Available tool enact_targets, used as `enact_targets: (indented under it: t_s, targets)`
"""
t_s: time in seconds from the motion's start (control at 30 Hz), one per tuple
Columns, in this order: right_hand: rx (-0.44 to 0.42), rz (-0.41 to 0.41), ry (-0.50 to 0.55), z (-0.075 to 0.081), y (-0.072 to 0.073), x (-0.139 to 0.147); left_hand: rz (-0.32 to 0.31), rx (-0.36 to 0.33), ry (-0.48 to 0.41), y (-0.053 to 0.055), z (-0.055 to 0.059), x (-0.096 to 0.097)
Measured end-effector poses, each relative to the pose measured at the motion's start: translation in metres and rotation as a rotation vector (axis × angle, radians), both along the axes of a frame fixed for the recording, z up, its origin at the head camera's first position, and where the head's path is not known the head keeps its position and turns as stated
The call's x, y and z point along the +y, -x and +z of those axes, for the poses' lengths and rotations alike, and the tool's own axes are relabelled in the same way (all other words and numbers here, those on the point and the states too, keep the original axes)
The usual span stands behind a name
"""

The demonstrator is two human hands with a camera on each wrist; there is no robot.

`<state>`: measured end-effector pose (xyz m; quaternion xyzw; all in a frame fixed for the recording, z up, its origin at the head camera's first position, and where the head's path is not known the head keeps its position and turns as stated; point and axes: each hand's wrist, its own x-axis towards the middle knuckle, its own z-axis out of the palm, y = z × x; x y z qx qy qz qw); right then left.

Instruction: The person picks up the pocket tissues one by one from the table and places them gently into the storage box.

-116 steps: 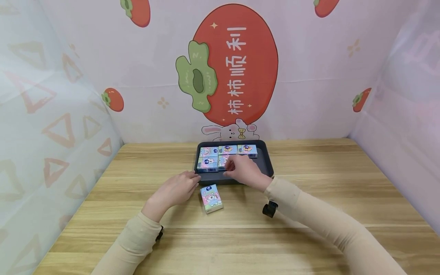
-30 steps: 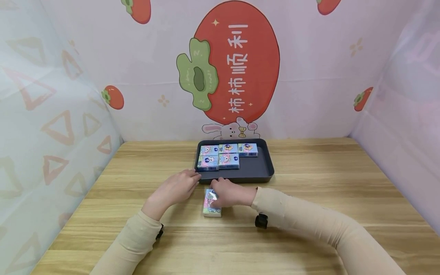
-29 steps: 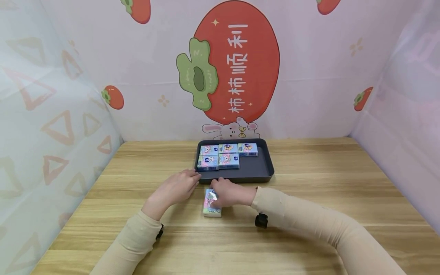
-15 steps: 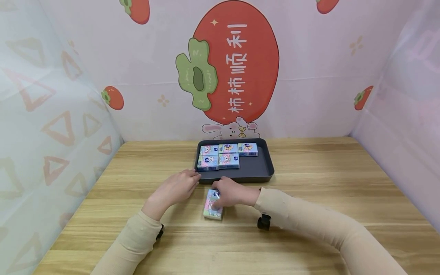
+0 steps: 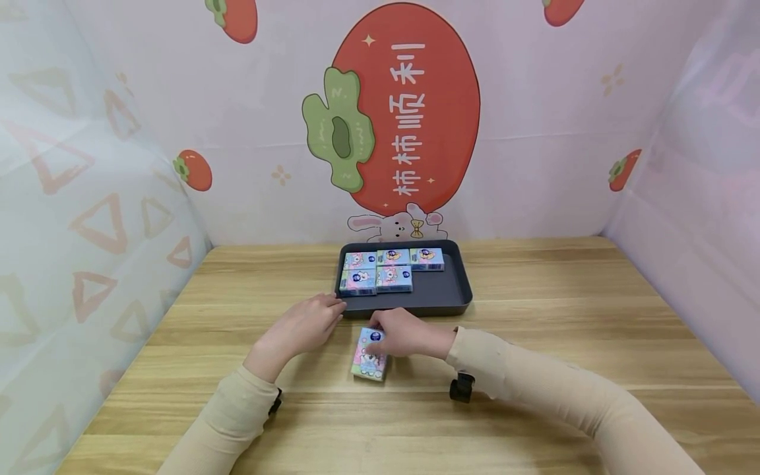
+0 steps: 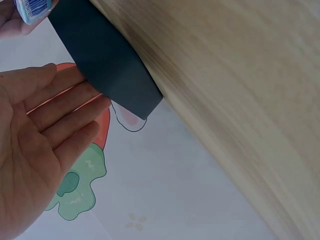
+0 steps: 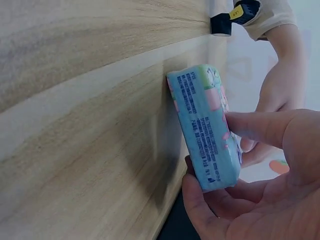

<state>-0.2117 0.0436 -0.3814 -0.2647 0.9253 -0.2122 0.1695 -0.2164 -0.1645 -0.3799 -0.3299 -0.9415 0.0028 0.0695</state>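
My right hand (image 5: 406, 333) holds a small tissue pack (image 5: 367, 369) in front of the tray. The right wrist view shows my thumb on one face of this blue pack (image 7: 202, 130) and fingers curled under its near end. A shadow lies beside it; whether an edge still touches the table I cannot tell. My left hand (image 5: 305, 323) has its fingers extended, their tips on the front left corner of the dark tray (image 5: 439, 293). In the left wrist view those straight fingers (image 6: 70, 112) touch the tray's outer wall (image 6: 110, 55).
Several similar packs lie flat in the tray: a back row with a pack (image 5: 426, 258) at its right end, and two in front, including a pack (image 5: 394, 279) beside the left one. The wooden table (image 5: 534, 316) meets a printed backdrop (image 5: 534, 185) behind.
Since the earliest frame my right hand has left the tray's packs and taken the loose pack. Over the last second that pack has shifted slightly towards me and turned a little. The left hand stays put.
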Motion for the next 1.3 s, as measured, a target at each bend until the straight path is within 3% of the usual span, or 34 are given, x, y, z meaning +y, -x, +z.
enact_targets:
  t_s: [0.43,1.3]
  targets:
    - [-0.052,-0.013,0.066,0.006,0.003,0.01,0.018,-0.002,0.014,-0.001,0.0,0.0]
    - [-0.121,-0.142,0.16,0.018,0.015,0.051,0.014,0.004,0.017,-0.003,0.001,0.001]
